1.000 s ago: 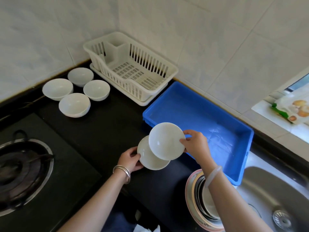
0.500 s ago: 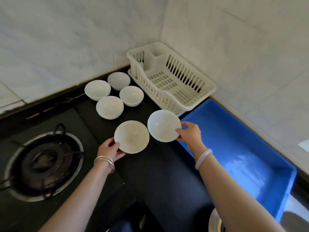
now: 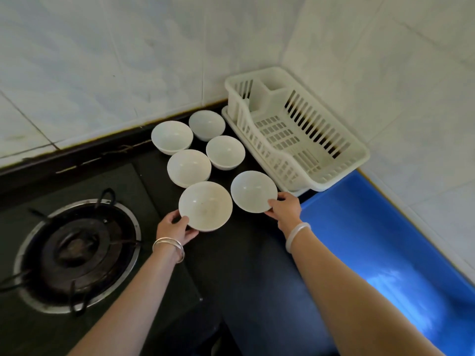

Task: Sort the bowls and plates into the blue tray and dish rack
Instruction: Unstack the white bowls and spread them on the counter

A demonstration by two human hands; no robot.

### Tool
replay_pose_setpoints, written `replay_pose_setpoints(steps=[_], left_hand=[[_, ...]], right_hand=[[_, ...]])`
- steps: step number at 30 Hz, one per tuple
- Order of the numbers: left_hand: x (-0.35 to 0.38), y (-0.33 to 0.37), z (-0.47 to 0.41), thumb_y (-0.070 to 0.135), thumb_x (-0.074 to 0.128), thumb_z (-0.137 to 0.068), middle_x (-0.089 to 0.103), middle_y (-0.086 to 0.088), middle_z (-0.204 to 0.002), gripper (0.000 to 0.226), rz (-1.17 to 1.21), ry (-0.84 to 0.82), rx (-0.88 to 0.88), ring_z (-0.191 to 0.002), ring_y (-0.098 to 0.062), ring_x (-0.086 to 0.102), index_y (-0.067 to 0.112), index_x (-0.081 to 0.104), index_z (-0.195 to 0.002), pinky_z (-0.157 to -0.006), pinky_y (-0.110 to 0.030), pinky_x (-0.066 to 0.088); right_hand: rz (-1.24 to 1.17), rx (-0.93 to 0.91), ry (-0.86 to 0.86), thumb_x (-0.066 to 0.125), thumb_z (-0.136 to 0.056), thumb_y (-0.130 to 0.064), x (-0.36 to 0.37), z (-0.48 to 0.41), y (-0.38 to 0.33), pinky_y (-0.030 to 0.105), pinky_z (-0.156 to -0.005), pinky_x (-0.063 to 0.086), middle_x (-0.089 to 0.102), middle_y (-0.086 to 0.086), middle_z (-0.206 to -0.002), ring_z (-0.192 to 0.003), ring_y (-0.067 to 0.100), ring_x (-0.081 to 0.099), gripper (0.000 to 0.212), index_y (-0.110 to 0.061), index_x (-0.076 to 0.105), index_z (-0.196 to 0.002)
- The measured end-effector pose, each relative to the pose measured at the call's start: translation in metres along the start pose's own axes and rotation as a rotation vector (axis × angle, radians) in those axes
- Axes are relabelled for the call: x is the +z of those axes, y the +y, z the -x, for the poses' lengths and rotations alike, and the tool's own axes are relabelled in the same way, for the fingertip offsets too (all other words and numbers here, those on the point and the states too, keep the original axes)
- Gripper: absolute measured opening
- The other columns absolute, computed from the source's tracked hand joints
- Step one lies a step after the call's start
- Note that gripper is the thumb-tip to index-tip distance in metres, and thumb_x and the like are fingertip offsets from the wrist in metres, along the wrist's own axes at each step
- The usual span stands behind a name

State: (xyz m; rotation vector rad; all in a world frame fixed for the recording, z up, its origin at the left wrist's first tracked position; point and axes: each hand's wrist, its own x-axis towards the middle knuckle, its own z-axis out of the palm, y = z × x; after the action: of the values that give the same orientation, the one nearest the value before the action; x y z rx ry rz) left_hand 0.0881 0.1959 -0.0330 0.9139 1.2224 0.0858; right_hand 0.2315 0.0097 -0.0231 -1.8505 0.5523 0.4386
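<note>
My left hand (image 3: 174, 228) grips the near rim of a white bowl (image 3: 205, 205) low over the black counter. My right hand (image 3: 284, 208) holds a second white bowl (image 3: 253, 190) by its near edge, just in front of the white dish rack (image 3: 334, 173). Several more white bowls (image 3: 189, 167) stand upright in a cluster behind them, by the wall. The rack holds nothing. The blue tray (image 3: 372, 242) lies to the right, also with nothing in it, its far end cut off by the frame.
A gas burner (image 3: 74, 253) with its metal ring sits at the left on the black counter (image 3: 244, 265). White tiled walls (image 3: 128, 60) meet in the corner behind the rack.
Both hands carried their bowls left and away from the sink, down next to the bowl cluster. The view swung left, so the sink and stacked dishes are out of sight.
</note>
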Motion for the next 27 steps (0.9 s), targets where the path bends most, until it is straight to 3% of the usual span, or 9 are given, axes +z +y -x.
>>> replay_pose_setpoints(steps=[5, 10, 15, 22, 27], left_hand=[[0.004, 0.0, -0.002, 0.001, 0.052, -0.088, 0.051, -0.017, -0.132, 0.042, 0.011, -0.002, -0.012, -0.108, -0.037, 0.06, 0.014, 0.049, -0.128, -0.082, -0.044, 0.055], [0.005, -0.003, -0.002, 0.002, 0.053, -0.088, 0.054, -0.015, -0.127, 0.041, 0.057, -0.002, -0.02, -0.098, -0.033, 0.063, 0.014, 0.049, -0.128, -0.076, -0.04, 0.055], [0.004, -0.009, -0.001, 0.006, 0.054, -0.088, 0.054, -0.012, -0.128, 0.04, 0.126, 0.001, -0.032, -0.104, -0.033, 0.061, 0.016, 0.051, -0.127, -0.073, -0.038, 0.055], [0.005, -0.014, 0.001, 0.008, 0.056, -0.088, 0.056, -0.008, -0.114, 0.032, 0.167, 0.012, -0.013, -0.092, -0.029, 0.062, 0.015, 0.055, -0.119, -0.073, -0.036, 0.056], [0.006, -0.016, 0.0, 0.009, 0.057, -0.088, 0.056, -0.006, -0.11, 0.028, 0.178, 0.038, -0.004, -0.092, -0.028, 0.062, 0.015, 0.056, -0.115, -0.073, -0.037, 0.056]], right_hand=[[0.0, 0.018, 0.005, 0.061, -0.086, 0.0, 0.006, -0.007, 0.007, 0.029, -0.059, 0.055, 0.057, 0.015, -0.12, -0.106, 0.032, 0.061, 0.02, -0.012, 0.057, -0.1], [-0.04, 0.034, -0.006, 0.061, -0.087, -0.003, 0.01, -0.013, 0.011, 0.03, -0.064, 0.057, 0.058, 0.016, -0.122, -0.104, 0.03, 0.062, 0.029, -0.008, 0.058, -0.115], [-0.145, 0.07, -0.028, 0.059, -0.089, -0.004, 0.015, -0.014, 0.011, 0.026, -0.06, 0.056, 0.056, 0.014, -0.126, -0.093, 0.023, 0.061, 0.036, -0.007, 0.055, -0.125], [-0.192, 0.065, -0.048, 0.058, -0.09, -0.004, 0.023, -0.018, 0.009, 0.026, -0.062, 0.057, 0.057, 0.012, -0.122, -0.071, 0.013, 0.06, 0.035, -0.006, 0.055, -0.125], [-0.203, 0.06, -0.049, 0.057, -0.091, -0.003, 0.025, -0.016, 0.008, 0.022, -0.053, 0.055, 0.058, 0.014, -0.122, -0.084, 0.02, 0.062, 0.035, -0.005, 0.055, -0.125]])
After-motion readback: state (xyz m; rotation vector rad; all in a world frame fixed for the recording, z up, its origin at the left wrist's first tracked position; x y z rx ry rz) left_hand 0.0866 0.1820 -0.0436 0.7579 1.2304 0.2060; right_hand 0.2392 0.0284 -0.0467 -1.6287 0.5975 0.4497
